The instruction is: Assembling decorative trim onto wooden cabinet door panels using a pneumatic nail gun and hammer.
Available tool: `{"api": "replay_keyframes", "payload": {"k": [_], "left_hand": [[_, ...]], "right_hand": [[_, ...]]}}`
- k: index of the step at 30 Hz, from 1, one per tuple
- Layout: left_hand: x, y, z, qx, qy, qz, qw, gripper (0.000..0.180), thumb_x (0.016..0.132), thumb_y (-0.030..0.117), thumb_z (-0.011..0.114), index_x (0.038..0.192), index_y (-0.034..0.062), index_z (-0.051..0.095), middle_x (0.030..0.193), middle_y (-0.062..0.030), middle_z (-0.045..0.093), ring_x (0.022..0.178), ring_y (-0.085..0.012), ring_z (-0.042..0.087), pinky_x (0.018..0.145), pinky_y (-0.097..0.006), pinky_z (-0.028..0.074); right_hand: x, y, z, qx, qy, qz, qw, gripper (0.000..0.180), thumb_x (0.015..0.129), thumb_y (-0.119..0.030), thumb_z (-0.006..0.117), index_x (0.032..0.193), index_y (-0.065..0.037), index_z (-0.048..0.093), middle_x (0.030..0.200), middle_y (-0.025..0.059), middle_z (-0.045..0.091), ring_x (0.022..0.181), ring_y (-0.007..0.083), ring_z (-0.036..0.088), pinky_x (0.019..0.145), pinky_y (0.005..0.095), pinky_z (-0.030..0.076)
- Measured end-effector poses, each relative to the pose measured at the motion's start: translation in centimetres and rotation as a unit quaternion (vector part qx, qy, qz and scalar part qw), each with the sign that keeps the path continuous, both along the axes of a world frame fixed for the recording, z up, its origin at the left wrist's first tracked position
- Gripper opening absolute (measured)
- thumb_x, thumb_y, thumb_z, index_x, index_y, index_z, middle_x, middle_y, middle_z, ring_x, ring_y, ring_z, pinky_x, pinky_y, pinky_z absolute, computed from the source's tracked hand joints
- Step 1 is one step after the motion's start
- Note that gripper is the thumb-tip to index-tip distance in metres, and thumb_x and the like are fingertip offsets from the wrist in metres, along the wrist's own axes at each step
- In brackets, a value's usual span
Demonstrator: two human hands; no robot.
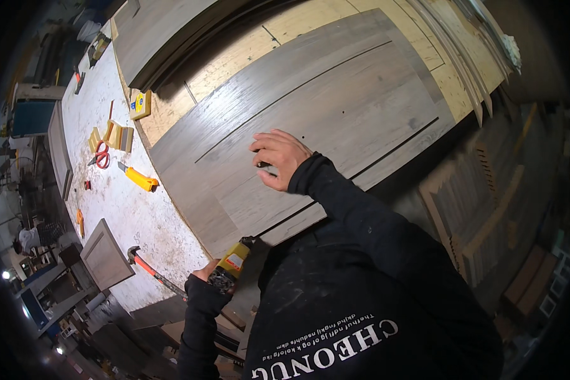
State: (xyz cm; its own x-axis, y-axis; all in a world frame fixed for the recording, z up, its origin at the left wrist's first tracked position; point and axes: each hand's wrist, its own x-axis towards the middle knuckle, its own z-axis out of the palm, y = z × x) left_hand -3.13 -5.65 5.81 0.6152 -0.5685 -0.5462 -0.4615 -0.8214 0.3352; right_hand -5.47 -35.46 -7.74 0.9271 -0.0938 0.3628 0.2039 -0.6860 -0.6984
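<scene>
A grey wood-grain panel [234, 136] with dark straight grooves and small dark holes lies in front of me. My right hand [280, 158] rests on its middle, fingers curled round a small dark piece that I cannot make out. Near the panel's lower left corner, my left hand [209, 272] grips a yellow-and-black power drill [233, 258]. The drill's dark nose points toward the panel's near edge.
On the white worktop at left lie a yellow utility knife [139, 179], red-handled scissors [101, 154], a hammer [155, 271], a small framed panel [106, 256] and a yellow tape measure [140, 106]. Stacked panels [164, 38] stand at the back; long strips [459, 57] lie far right.
</scene>
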Motion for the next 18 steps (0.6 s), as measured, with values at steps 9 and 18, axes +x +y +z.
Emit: {"api": "replay_keyframes", "payload": {"k": [9,18], "left_hand": [[-0.2,1.0,0.8,-0.045,0.054,0.049,0.996,0.037,0.06,0.011,0.068,0.096,0.0064,0.062,0.073,-0.0097,0.065,0.066,-0.0219,0.065,0.063,-0.031,0.05],[-0.2,4.1,1.4,-0.133,0.047,0.211,0.967,0.033,0.07,0.022,0.072,0.097,0.0046,0.063,0.085,-0.01,0.067,0.079,-0.0196,0.065,0.071,-0.029,0.05]], "right_hand": [[-0.3,0.0,-0.2,0.003,0.007,-0.001,1.0,0.016,0.069,-0.016,0.063,0.083,-0.007,0.061,0.108,0.0103,0.057,0.115,0.0279,0.046,0.102,0.0412,0.031],[-0.2,-0.1,0.2,0.011,0.023,-0.002,1.0,0.018,0.07,-0.017,0.063,0.085,-0.008,0.061,0.111,0.0106,0.055,0.117,0.0279,0.044,0.103,0.0424,0.029]]}}
